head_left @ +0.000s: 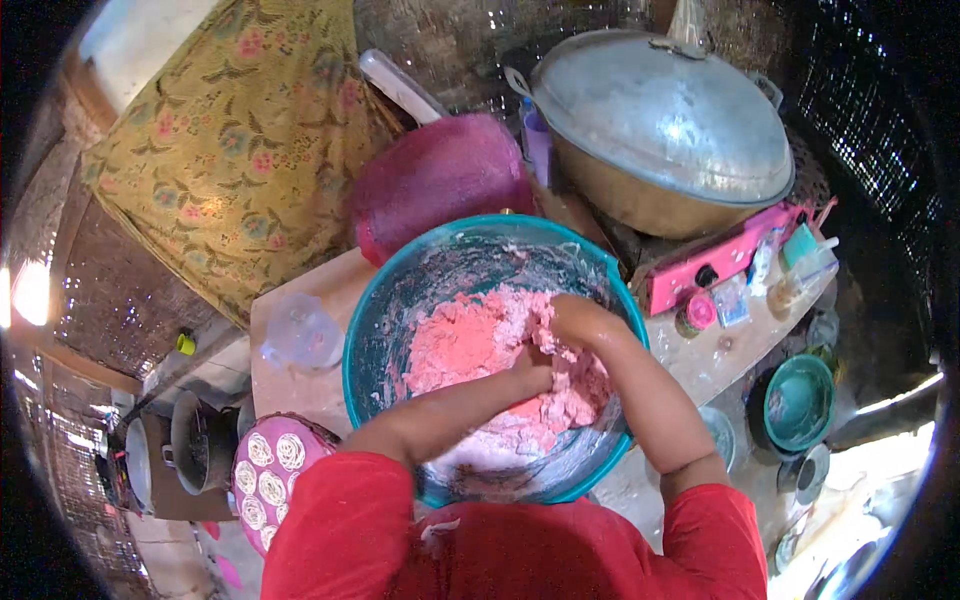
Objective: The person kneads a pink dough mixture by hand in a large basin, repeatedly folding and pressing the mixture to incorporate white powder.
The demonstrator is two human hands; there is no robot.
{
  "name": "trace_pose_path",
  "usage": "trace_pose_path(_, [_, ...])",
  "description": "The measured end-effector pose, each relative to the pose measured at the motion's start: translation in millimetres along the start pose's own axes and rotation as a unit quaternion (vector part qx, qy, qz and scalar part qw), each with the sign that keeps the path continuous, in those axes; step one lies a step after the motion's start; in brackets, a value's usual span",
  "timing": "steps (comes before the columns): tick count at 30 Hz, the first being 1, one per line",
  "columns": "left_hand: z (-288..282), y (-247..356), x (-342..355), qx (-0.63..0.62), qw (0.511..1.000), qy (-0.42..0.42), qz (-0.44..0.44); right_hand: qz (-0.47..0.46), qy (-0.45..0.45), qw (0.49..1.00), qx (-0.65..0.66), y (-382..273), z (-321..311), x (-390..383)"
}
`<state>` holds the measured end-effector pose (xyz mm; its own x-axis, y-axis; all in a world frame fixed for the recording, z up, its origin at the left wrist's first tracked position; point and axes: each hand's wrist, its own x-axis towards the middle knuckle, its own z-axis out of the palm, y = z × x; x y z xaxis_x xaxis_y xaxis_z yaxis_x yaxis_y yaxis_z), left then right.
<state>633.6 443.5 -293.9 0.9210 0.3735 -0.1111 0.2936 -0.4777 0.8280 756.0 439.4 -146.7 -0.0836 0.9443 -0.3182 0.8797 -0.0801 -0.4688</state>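
Pink dough in teal basin on desk: loose, no clear long axis, bulk left of your hands. Your left hand nearer bulk, right hand at right-hand clumps. Fingers dough-hidden; can't tell opening or grip.

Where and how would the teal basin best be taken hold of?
Probably by the rim, at left and right, from outside and above: the teal basin is round and wide-mouthed, and parts of its rim show on both sides, while the red shirt overlaps the near edge in this view. Opposite grips should balance the pink dough inside.
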Motion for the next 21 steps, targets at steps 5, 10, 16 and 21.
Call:
trace_pose_path(5, [-73.0, 45.5, -117.6, 0.432, 0.885, -0.140, 0.103, -0.014, -0.035, 0.999, 0.029, -0.2, -11.0, -10.1])
trace_pose_path(10, [-91.5, 40.7, -158.2, 0.479, 0.832, -0.279, -0.020, -0.006, -0.030, 0.999, 0.017, -21.3, -19.1, -22.1])
trace_pose_path(16, [-93.4, -7.7, -103.2, 0.444, 0.889, -0.013, 0.113, -0.025, -0.060, 0.998, 0.017, -11.7, -9.8, -7.0])
trace_pose_path(21, [-94.6, 24.3, -54.0, 0.445, 0.891, -0.040, -0.076, -0.053, -0.067, 0.996, -0.005, 32.6, 16.8, 32.6])
